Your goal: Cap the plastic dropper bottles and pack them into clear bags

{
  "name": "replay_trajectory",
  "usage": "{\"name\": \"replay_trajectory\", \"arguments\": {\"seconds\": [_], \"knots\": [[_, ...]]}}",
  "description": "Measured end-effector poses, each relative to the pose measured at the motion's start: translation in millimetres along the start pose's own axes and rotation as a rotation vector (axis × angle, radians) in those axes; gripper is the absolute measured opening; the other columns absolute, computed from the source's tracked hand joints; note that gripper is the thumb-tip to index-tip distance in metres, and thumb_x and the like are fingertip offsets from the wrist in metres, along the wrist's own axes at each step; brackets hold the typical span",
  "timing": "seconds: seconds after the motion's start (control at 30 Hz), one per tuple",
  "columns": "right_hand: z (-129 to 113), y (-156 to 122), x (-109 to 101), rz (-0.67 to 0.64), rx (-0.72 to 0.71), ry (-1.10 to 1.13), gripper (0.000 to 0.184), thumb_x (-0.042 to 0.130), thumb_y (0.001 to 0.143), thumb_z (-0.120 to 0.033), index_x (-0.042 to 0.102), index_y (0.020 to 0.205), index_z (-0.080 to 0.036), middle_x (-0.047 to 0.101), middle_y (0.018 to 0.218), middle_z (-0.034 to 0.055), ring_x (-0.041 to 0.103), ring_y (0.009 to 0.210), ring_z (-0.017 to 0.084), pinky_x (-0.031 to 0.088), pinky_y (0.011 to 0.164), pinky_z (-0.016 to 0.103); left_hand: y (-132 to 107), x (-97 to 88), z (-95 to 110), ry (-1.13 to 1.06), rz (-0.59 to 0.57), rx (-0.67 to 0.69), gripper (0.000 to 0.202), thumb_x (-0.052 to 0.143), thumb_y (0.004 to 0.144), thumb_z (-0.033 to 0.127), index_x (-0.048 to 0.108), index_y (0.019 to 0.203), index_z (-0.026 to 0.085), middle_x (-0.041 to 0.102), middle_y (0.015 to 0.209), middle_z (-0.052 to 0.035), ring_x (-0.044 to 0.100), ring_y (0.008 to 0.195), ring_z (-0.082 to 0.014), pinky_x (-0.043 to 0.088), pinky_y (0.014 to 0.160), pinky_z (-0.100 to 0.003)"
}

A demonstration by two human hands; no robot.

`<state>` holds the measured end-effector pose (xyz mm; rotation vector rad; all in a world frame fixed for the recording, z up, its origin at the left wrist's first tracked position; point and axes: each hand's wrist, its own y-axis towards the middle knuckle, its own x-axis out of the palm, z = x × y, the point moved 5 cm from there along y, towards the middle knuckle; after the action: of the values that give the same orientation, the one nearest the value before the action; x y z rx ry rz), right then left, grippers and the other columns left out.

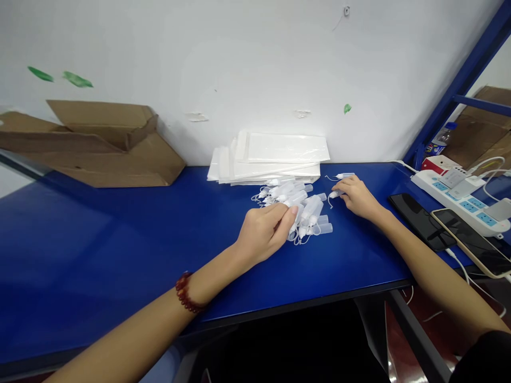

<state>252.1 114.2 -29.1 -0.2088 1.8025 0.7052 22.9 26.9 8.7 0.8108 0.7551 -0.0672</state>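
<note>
A heap of small translucent dropper bottles (313,210) with white tethered caps lies on the blue table (159,229). At the heap's near left side is my left hand (265,229), its thumb and fingers closed together; whatever is between them is hidden by the hand and the bottles behind it. To the right of the heap, my right hand (355,196) pinches one dropper bottle, whose white nozzle (334,194) and loose strap stick out left of the fingertips. Just beyond this hand, a single dropper bottle (345,175) lies apart from the heap.
Flat white packets (275,151) are stacked behind the heap against the wall. An opened cardboard box (120,154) stands at the back left. On the right lie a black phone (421,221), a second phone (471,239) and a power strip (459,199) with cables.
</note>
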Motion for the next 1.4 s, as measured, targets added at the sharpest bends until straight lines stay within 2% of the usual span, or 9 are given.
{"name": "replay_trajectory", "arguments": {"seconds": [0.13, 0.33, 0.5, 0.7, 0.8, 0.9, 1.0, 1.23, 1.4], "knots": [[2, -1, -8, 0.029, 0.026, 0.022, 0.036, 0.052, 0.082, -0.002, 0.069, 0.109, -0.019, 0.066, 0.112, 0.0131, 0.053, 0.106, 0.030, 0.044, 0.088, 0.046, 0, -0.8, 0, -0.028, 0.010, -0.019, 0.043, 0.045, 0.095, 0.035, 0.054, 0.055, 0.020, 0.053, 0.049, -0.0006, 0.050, 0.047, -0.0125, 0.038, 0.050, -0.025], [-6, -4, -33, 0.179, 0.028, 0.147, 0.032, 0.056, 0.082, -0.008, 0.067, 0.109, -0.021, 0.065, 0.104, 0.0104, 0.057, 0.099, 0.028, 0.046, 0.090, 0.046, 1, -3.0, 2, -0.047, 0.043, -0.003, 0.037, 0.051, 0.092, 0.029, 0.056, 0.057, 0.018, 0.055, 0.049, 0.0005, 0.048, 0.045, -0.0107, 0.036, 0.049, -0.024], [-37, -9, -43, 0.225, -0.109, 0.250, 0.028, 0.056, 0.087, -0.013, 0.065, 0.111, -0.022, 0.067, 0.105, 0.0079, 0.061, 0.098, 0.024, 0.049, 0.087, 0.042, 2, -2.4, 6, 0.016, 0.071, 0.106, 0.024, 0.052, 0.092, 0.020, 0.065, 0.074, 0.014, 0.060, 0.053, 0.0019, 0.048, 0.044, -0.0084, 0.035, 0.046, -0.021], [-70, -14, -45, 0.239, -0.252, 0.304, 0.025, 0.054, 0.092, -0.013, 0.063, 0.114, -0.021, 0.066, 0.107, 0.0081, 0.063, 0.099, 0.021, 0.051, 0.087, 0.038, -1, 0.9, 7, 0.006, 0.086, 0.136, 0.017, 0.057, 0.092, 0.023, 0.070, 0.091, 0.013, 0.064, 0.057, 0.0025, 0.051, 0.044, -0.0073, 0.038, 0.044, -0.017], [-76, -16, -45, 0.230, -0.288, 0.317, 0.025, 0.054, 0.092, -0.013, 0.063, 0.114, -0.020, 0.065, 0.107, 0.0085, 0.063, 0.099, 0.020, 0.052, 0.086, 0.038, -2, 1.3, 8, 0.000, 0.088, 0.129, 0.016, 0.057, 0.092, 0.023, 0.070, 0.089, 0.013, 0.064, 0.057, 0.0027, 0.052, 0.045, -0.0072, 0.039, 0.044, -0.017], [-78, -16, -45, 0.233, -0.306, 0.322, 0.025, 0.054, 0.092, -0.012, 0.063, 0.114, -0.020, 0.064, 0.107, 0.0086, 0.063, 0.099, 0.020, 0.053, 0.086, 0.038, -2, 1.4, 10, -0.027, 0.077, 0.122, 0.017, 0.056, 0.091, 0.020, 0.068, 0.081, 0.015, 0.062, 0.055, 0.0035, 0.050, 0.044, -0.0068, 0.038, 0.044, -0.017], [-80, -17, -45, 0.227, -0.331, 0.339, 0.026, 0.053, 0.092, -0.011, 0.064, 0.114, -0.019, 0.064, 0.106, 0.0087, 0.063, 0.098, 0.019, 0.053, 0.085, 0.037, -1, 1.4, 9, -0.098, 0.058, 0.051, 0.018, 0.056, 0.089, 0.019, 0.066, 0.075, 0.015, 0.059, 0.052, 0.0039, 0.048, 0.044, -0.0068, 0.038, 0.045, -0.018], [-84, -18, -44, 0.210, -0.375, 0.394, 0.026, 0.054, 0.091, -0.007, 0.066, 0.112, -0.017, 0.063, 0.102, 0.0085, 0.063, 0.094, 0.017, 0.054, 0.081, 0.034, 2, 1.2, -3, -0.421, 0.025, -0.318, 0.024, 0.057, 0.086, 0.029, 0.062, 0.067, 0.015, 0.059, 0.053, 0.0027, 0.044, 0.038, -0.0063, 0.037, 0.040, -0.019], [-85, -19, -45, 0.201, -0.362, 0.414, 0.027, 0.054, 0.091, -0.009, 0.066, 0.113, -0.020, 0.063, 0.103, 0.0073, 0.062, 0.094, 0.017, 0.054, 0.082, 0.035, 4, 5.7, -5, -0.569, -0.015, -0.455, 0.024, 0.061, 0.082, 0.032, 0.063, 0.066, 0.014, 0.055, 0.050, 0.0033, 0.043, 0.036, -0.0056, 0.036, 0.038, -0.018]]}}
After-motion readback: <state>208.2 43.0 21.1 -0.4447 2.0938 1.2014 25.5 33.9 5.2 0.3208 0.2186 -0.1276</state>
